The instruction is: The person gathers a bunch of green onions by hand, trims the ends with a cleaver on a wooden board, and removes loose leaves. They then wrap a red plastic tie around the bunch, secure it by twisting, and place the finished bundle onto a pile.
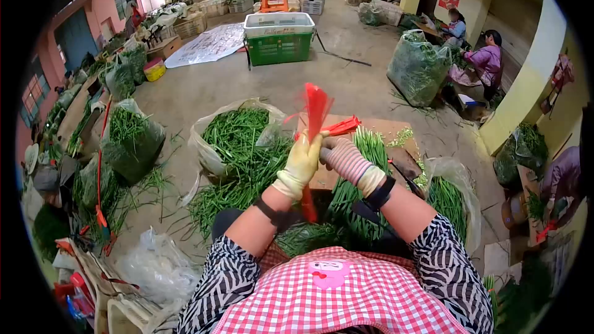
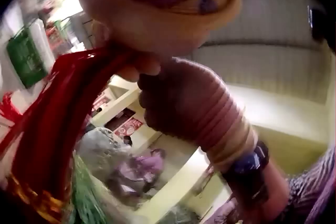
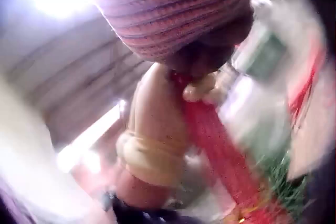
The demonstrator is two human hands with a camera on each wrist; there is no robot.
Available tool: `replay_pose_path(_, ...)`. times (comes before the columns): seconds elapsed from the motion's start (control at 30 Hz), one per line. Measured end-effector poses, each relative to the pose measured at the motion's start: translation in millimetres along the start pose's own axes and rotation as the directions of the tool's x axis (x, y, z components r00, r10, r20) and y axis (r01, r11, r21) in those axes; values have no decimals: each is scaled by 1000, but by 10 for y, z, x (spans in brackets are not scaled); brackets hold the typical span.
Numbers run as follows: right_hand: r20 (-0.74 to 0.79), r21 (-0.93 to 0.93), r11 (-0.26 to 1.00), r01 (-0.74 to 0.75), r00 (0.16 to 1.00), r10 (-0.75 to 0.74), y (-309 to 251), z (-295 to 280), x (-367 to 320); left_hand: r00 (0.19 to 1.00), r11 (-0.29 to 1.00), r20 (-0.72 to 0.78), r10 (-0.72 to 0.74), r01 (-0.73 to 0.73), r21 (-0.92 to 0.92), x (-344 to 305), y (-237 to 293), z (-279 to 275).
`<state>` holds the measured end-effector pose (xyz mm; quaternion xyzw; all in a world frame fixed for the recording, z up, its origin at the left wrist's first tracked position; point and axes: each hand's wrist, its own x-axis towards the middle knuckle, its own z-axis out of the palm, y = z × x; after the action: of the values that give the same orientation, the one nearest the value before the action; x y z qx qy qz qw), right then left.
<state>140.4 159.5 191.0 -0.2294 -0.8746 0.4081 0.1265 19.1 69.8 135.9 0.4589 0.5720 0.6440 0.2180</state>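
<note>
A bundle of red strips (image 1: 317, 108) stands up from the left hand (image 1: 300, 164), whose gloved fingers grip it; its lower end hangs below the wrist. The right hand (image 1: 349, 159), in a striped glove, meets the left at the bundle, its fingers curled against it. In the left wrist view the red strips (image 2: 58, 119) run down from the left fingers, with the right hand (image 2: 184, 103) close beside. The right wrist view is blurred and shows the red strips (image 3: 226, 155) under both hands. More red strips (image 1: 343, 126) lie on the board (image 1: 396, 128) beyond.
Green stems (image 1: 241, 142) fill a plastic bag at the left, and cut stems (image 1: 362, 201) lie in front of the right forearm. Another bag of stems (image 1: 448, 201) stands right. A green crate (image 1: 279, 46) is ahead; people sit at the right.
</note>
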Motion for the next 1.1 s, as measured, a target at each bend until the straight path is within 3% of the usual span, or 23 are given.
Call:
replay_pose_path(0.03,96,-106,986,131,988,-121,213,15,3,909,822,17,417,-385,420,34,-39,-35)
replay_pose_path(0.1,280,-243,873,423,892,-354,636,47,10,800,623,211,561,-577,528,44,-59,-121)
replay_pose_path(0.17,209,226,933,281,921,-329,764,146,-179,726,544,392,565,-685,485,-7,280,-160)
replay_pose_path(0.2,158,583,803,127,951,-265,792,212,-267,709,559,443,549,-706,436,-26,344,-196)
replay_pose_path(0.23,147,807,591,4,967,-207,821,247,-328,687,575,492,534,-722,384,-47,367,-222)
replay_pose_path(0.27,144,927,367,-83,980,-141,754,232,-383,712,603,520,472,-691,398,-63,308,-213)
replay_pose_path(0.37,238,971,-32,-238,971,0,279,-128,-411,605,296,557,568,-782,548,-142,476,-174)
replay_pose_path(0.4,-30,921,389,-1,997,75,235,-144,-181,640,379,553,533,-765,520,-209,440,-158)
replay_pose_path(0.43,-118,785,618,42,989,84,236,-278,-149,580,266,568,584,-798,541,-232,396,-150)
replay_pose_path(0.5,-196,602,798,35,975,106,147,-535,-113,671,475,440,597,-737,481,-361,300,-151)
replay_pose_path(0.53,-251,392,920,-31,958,139,46,-642,-137,729,561,361,581,-680,471,-351,145,-172)
replay_pose_path(0.57,-227,378,926,9,970,83,6,-660,-161,773,717,247,585,-635,289,-327,-38,-150)
replay_pose_path(0.6,-203,368,928,49,979,29,-5,-661,-195,908,906,178,378,-403,131,-292,-119,-138)
replay_pose_path(0.63,-178,358,930,89,984,-26,0,-650,-224,979,991,151,135,-129,-46,-272,-198,-136)
replay_pose_path(0.67,-158,312,949,54,987,-4,21,-624,-261,971,908,214,-110,186,-377,-234,-99,-147)
replay_pose_path(0.7,-157,266,959,95,986,-54,96,-572,-289,956,838,236,-172,268,-475,-172,-33,-183)
replay_pose_path(0.77,-151,173,968,180,976,-154,265,-477,-308,961,900,273,-51,163,-404,-69,-432,-251)
replay_pose_path(0.8,-144,119,980,160,979,-142,260,-491,-328,988,938,152,-8,60,-341,-24,-486,-191)
replay_pose_path(0.9,-131,-41,994,99,986,-103,221,-545,-403,876,881,439,-200,356,-310,19,-358,-578)
replay_pose_path(0.97,-113,-34,999,27,993,-31,217,-566,-390,680,772,709,-186,548,-322,-89,-47,-561)
replay_pose_path(1.0,-104,-55,998,41,993,-46,244,-563,-364,628,741,754,-192,597,-307,-151,-10,-489)
replay_pose_path(1.03,-95,-77,995,57,993,-64,260,-551,-332,575,710,795,-195,642,-290,-198,34,-378)
replay_pose_path(1.1,-97,-144,942,302,943,-317,216,-470,-319,539,637,834,-118,685,-353,-175,-38,-226)
